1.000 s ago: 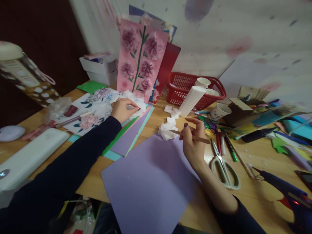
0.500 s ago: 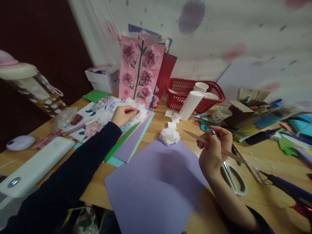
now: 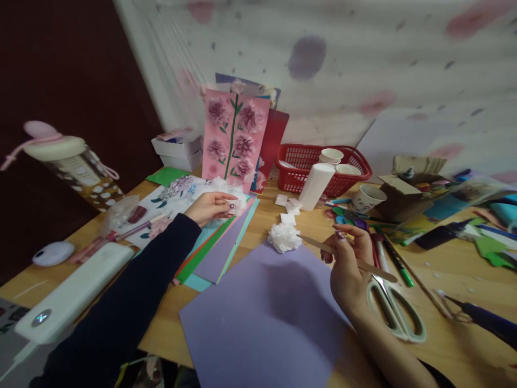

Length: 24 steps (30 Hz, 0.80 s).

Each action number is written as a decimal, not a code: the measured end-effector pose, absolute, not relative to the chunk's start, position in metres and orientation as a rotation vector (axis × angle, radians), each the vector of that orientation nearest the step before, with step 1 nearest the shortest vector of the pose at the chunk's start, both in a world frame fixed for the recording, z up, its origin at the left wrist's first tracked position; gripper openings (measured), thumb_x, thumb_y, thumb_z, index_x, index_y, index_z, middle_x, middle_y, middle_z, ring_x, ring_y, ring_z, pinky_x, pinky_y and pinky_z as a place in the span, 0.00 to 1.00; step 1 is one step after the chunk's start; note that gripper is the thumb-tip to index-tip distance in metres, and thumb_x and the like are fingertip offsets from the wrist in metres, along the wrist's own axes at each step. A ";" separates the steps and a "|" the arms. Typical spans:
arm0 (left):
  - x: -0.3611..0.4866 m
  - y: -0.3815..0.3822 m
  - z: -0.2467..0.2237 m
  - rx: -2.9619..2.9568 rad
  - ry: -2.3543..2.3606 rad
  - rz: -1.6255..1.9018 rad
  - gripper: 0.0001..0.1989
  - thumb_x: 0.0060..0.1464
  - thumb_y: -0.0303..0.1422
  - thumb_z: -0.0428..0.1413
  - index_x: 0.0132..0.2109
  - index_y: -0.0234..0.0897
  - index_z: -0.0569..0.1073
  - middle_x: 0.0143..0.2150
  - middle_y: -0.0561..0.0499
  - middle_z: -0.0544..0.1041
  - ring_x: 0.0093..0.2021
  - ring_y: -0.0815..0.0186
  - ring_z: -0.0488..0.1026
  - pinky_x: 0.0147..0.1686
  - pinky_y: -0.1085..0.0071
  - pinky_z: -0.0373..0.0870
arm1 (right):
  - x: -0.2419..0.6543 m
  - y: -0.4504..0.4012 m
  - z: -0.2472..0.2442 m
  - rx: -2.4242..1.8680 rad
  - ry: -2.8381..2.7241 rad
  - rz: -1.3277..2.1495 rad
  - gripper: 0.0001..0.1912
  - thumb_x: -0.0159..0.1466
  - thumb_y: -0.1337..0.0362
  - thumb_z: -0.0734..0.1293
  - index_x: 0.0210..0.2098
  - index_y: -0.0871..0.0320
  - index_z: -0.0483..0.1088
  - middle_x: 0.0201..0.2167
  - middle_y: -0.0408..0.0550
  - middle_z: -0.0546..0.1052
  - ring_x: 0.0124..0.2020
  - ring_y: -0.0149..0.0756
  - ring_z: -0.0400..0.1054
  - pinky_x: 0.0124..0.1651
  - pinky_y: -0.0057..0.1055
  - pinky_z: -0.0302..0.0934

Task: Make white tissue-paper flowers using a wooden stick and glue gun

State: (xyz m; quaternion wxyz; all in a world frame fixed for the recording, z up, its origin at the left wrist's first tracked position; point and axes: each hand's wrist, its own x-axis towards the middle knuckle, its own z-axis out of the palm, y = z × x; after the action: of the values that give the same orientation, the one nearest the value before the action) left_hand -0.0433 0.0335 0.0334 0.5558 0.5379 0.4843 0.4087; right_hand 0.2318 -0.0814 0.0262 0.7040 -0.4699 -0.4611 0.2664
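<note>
My left hand (image 3: 212, 208) is pinched on a piece of white tissue (image 3: 238, 205), above the stack of coloured paper (image 3: 220, 250). In my right hand (image 3: 351, 264) is a thin pointed wooden stick (image 3: 323, 246), its tip pointing left near a white tissue pompom (image 3: 284, 237). That pompom lies at the top corner of a purple sheet (image 3: 258, 323). Behind it are small white tissue squares (image 3: 288, 219). A pair of scissors (image 3: 396, 312) lies beneath and right of my right hand.
A pink flower card (image 3: 234, 134) stands at the back beside a red basket (image 3: 299, 172) with cups. On the left are a bottle (image 3: 81, 172) and a white device (image 3: 76, 291). Pens, a paper cup (image 3: 367, 198) and a dark-handled tool (image 3: 488, 320) lie right.
The camera view has shifted, so most things sit lower in the picture. My left hand now has white tissue visible at its fingertips. The stick's tip has come closer to the pompom.
</note>
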 end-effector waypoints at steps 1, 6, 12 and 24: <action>-0.044 0.033 0.033 1.314 1.172 0.959 0.14 0.39 0.31 0.68 0.36 0.35 0.76 0.27 0.49 0.80 0.26 0.66 0.78 0.29 0.70 0.78 | 0.232 -0.082 0.025 -1.042 -1.038 0.601 0.06 0.60 0.61 0.63 0.37 0.55 0.63 0.13 0.33 0.64 0.14 0.28 0.57 0.20 0.25 0.51; -0.047 0.032 0.039 1.440 1.543 0.793 0.15 0.33 0.30 0.70 0.25 0.33 0.71 0.17 0.53 0.74 0.19 0.69 0.73 0.21 0.76 0.70 | 0.233 -0.082 0.021 -1.023 -1.075 0.631 0.06 0.61 0.61 0.63 0.37 0.55 0.63 0.14 0.33 0.64 0.14 0.27 0.57 0.20 0.25 0.51; -0.059 0.030 0.052 1.493 1.652 0.651 0.10 0.37 0.32 0.68 0.26 0.33 0.74 0.23 0.50 0.78 0.25 0.67 0.75 0.24 0.74 0.68 | 0.234 -0.081 0.019 -1.014 -1.085 0.644 0.05 0.62 0.62 0.63 0.38 0.54 0.63 0.14 0.33 0.64 0.15 0.27 0.57 0.20 0.25 0.51; -0.007 -0.005 0.059 1.358 0.883 0.612 0.07 0.46 0.31 0.64 0.34 0.32 0.78 0.28 0.50 0.79 0.30 0.70 0.74 0.39 0.70 0.71 | 0.227 -0.090 0.020 -0.978 -1.077 0.777 0.05 0.63 0.63 0.62 0.39 0.54 0.64 0.16 0.33 0.63 0.15 0.26 0.57 0.20 0.24 0.52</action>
State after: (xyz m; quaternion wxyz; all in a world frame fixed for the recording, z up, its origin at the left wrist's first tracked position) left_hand -0.0067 -0.0050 0.0586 0.6480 0.5973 0.3884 0.2691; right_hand 0.2269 -0.0896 0.0202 0.6788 -0.4353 -0.4797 0.3458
